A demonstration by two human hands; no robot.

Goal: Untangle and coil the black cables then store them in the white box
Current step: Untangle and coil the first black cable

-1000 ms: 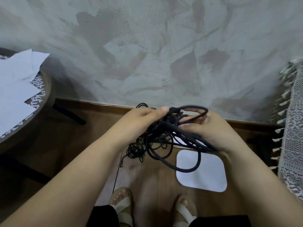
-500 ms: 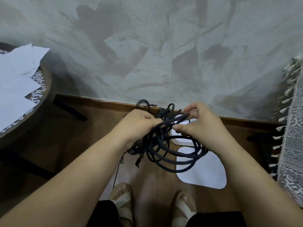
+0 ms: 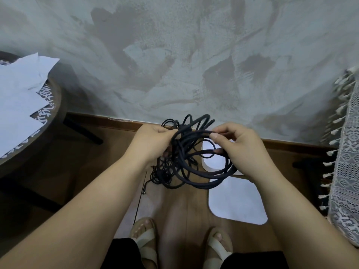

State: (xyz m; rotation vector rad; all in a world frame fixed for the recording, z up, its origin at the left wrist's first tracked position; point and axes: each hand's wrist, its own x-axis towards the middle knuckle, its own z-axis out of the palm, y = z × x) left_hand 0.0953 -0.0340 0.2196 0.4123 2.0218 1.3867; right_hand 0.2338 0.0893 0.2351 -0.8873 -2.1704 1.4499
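A tangle of black cables (image 3: 186,158) hangs in the air between my two hands, above the wooden floor. My left hand (image 3: 153,142) grips the bunched knot at its left side. My right hand (image 3: 239,146) pinches one thick loop between thumb and forefinger, while lower loops pass under its palm. Thin strands and a plug end (image 3: 144,191) dangle below the left hand. The white box (image 3: 215,160) sits on the floor behind the loops, mostly hidden by cables and my right hand. Its flat white lid (image 3: 237,202) lies just in front of it.
A grey plastered wall with a wooden skirting board (image 3: 97,121) rises close ahead. At the left stands a round dark table (image 3: 48,117) carrying white papers (image 3: 17,88). A lace cloth with tassels (image 3: 347,171) hangs at the right. My sandalled feet (image 3: 145,237) are below.
The bundle has moved up and away from me, toward the wall. My right thumb and forefinger have closed on a thick loop and drawn it rightward, spreading the tangle.
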